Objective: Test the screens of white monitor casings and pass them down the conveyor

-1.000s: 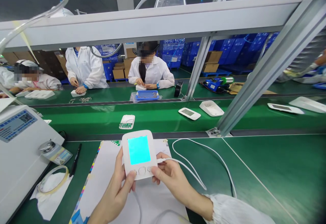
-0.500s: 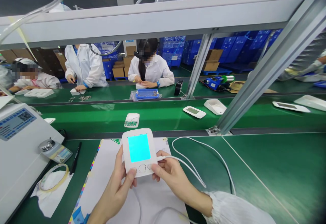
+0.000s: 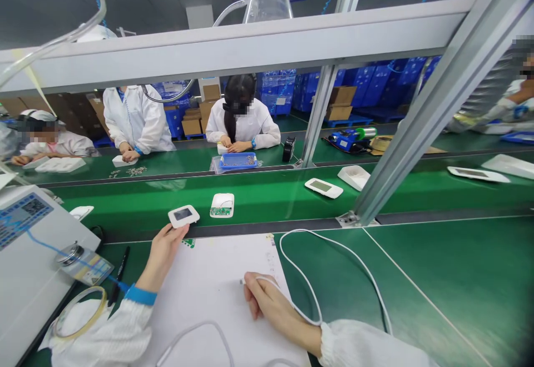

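Observation:
My left hand [image 3: 163,253] reaches forward to the near edge of the green conveyor belt and grips a white handheld device with a screen [image 3: 182,214]. Its fingertips are partly hidden beneath the device, whose display is now dark. Over the white sheet [image 3: 217,278], my right hand [image 3: 269,306] pinches the plug end of a white cable [image 3: 311,286], and the metal tip points left, free of any device. Just right of the held device, an opened white casing with a green circuit board [image 3: 222,206] lies on the belt.
Further along the belt [image 3: 271,194] are a white device [image 3: 324,187] and a white housing [image 3: 354,177]. A slanted metal post [image 3: 417,105] rises at right. Tape roll [image 3: 79,311], pen [image 3: 119,275] and dispenser bottle [image 3: 83,264] lie at left. Co-workers sit and stand across the belt.
The cable has come out of the device, and its lit cyan screen has gone dark. My left hand has carried the device forward and left to the belt; my right hand stays back with the plug.

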`<state>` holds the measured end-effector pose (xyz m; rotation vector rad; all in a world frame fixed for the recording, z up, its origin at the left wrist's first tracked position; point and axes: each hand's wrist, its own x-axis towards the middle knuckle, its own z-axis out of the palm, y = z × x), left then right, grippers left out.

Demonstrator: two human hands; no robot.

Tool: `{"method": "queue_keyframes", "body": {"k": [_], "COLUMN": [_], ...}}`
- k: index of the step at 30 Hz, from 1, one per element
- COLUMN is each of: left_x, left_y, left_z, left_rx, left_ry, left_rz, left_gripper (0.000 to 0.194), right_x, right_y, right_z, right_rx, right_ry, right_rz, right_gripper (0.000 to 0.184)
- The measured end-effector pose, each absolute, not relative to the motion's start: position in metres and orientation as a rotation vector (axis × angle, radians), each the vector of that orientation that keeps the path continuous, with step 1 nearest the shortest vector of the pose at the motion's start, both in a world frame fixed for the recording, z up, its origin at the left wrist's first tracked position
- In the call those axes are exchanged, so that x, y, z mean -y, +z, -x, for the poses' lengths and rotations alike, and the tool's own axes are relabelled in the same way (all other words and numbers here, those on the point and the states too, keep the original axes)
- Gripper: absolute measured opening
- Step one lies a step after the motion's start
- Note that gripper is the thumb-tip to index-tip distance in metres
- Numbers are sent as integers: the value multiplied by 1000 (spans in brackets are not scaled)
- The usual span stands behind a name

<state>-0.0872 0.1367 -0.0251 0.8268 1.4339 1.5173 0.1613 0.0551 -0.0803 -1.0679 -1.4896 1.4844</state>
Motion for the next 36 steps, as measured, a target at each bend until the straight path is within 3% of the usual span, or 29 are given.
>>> {"method": "queue_keyframes", "body": {"k": [9, 14, 17, 20, 23, 26, 36], "left_x": [-209, -222, -198, -146, -88, -49, -33], "left_y": [-45, -22, 0, 13, 9, -1, 1], "left_z": [-29, -38, -11, 14, 23, 17, 5], "left_rx": [-1465, -1322, -1153, -946, -848, -876, -956], "left_ry": [1429, 1296, 1158, 1099, 1096, 1088, 1140], "left_rz": [-1133, -1084, -1017, -940, -816, -595, -565], "left_gripper": [33, 32, 30, 45, 56, 51, 70], "right_x": [-54, -53, -56, -58, -57, -51, -41], "right_y": [-82, -79, -79, -77, -63, -38, -15], "right_z": [-162, -163, -163, -164, -169, -175, -183], "right_rx": [1567, 1538, 1501, 1452, 1442, 1562, 1778], "right_ry": [1467, 1502, 1506, 1500, 1455, 1337, 1262], "right_rz": [1070, 1048, 1036, 1037, 1012, 927, 881], "right_gripper": [62, 66, 71, 71, 67, 63, 58]}}
